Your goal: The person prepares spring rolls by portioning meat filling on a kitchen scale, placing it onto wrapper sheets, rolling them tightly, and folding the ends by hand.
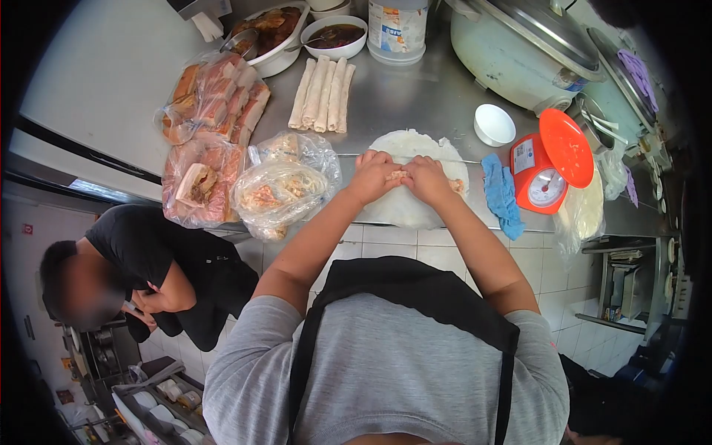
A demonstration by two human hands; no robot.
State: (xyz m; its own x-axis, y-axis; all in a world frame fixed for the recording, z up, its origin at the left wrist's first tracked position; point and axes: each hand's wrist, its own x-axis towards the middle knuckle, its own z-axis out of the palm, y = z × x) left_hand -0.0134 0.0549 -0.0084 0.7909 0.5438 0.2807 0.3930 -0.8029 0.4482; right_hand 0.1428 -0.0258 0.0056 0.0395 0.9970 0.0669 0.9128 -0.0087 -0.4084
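Note:
A thin, round white wrapper [415, 211] lies on the steel counter, its near part reaching the counter's front edge. A line of pale orange, chopped filling [457, 185] runs across it. My left hand [373, 176] is over the left part of the wrapper, fingers bent down on the filling. My right hand [428, 180] is close beside it, fingers curled and pressing the same filling, some of which shows between the hands. Several finished-looking white rolls [322, 95] lie side by side beyond my left hand. A clear plastic bag of filling [278, 187] sits left of the wrapper.
Bagged meat slabs [215, 104] lie at the left. Behind stand a bowl of dark sauce [337, 35], a plastic tub [397, 30] and a large cooker [512, 52]. To the right are a white bowl [494, 124], a blue cloth [501, 194] and a red scale [540, 170]. Another person [159, 274] bends at left.

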